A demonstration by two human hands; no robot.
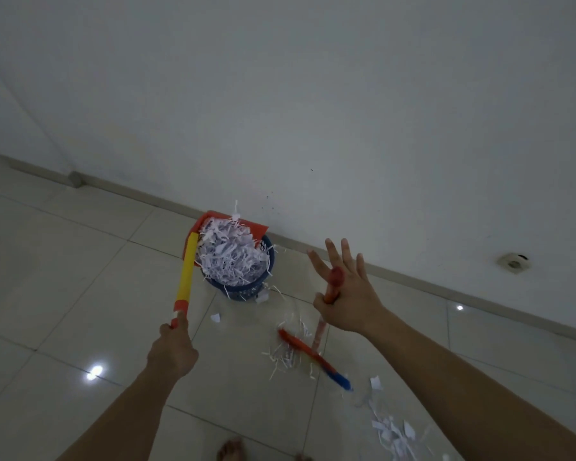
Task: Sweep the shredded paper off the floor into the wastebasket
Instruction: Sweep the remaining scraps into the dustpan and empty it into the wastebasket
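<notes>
My left hand [173, 347] grips the end of the yellow and red handle [186, 277] of an orange dustpan [233, 224], tilted over the dark blue wastebasket [243, 289]. White shredded paper [230, 254] spills from the pan and heaps in the basket. My right hand [346, 291] has its fingers spread while the thumb pinches the red top of the broom handle [333, 284]. The broom head [313, 357], red and blue, rests on the floor among loose shreds [286, 354]. More paper scraps [393, 430] lie at the lower right.
The basket stands close to a white wall with a baseboard [413, 277]. Pale floor tiles [80, 261] stretch to the left. A wall socket [512, 262] sits low on the right. A bare foot [231, 450] shows at the bottom edge.
</notes>
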